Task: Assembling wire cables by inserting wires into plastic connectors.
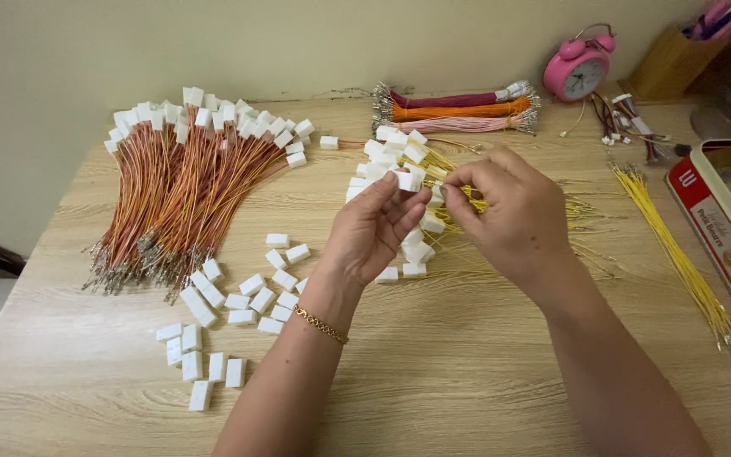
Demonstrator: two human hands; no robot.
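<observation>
Left hand (374, 228) pinches a white connector (405, 179); right hand (509, 211) pinches a yellow wire (458, 196) beside it. Looks light and floppy, so best gripped near the tip.

White connectors (239, 292) dot the pale wood-grain table (433, 372); at ten o'clock lie orange-brown wires (171, 203), at three o'clock yellow wires (678, 254). At one o'clock sits a pink alarm clock (579, 69) beside maroon, orange and pink bundles (458, 112).

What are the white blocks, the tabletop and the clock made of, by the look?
White blocks: likely moulded plastic, matte white with crisp square edges. Tabletop: wood or wood-look laminate, pale with printed-looking grain and low sheen; which one is unclear. Clock: glossy pink shell, painted metal or plastic, with a thin wire handle between its bells.
</observation>
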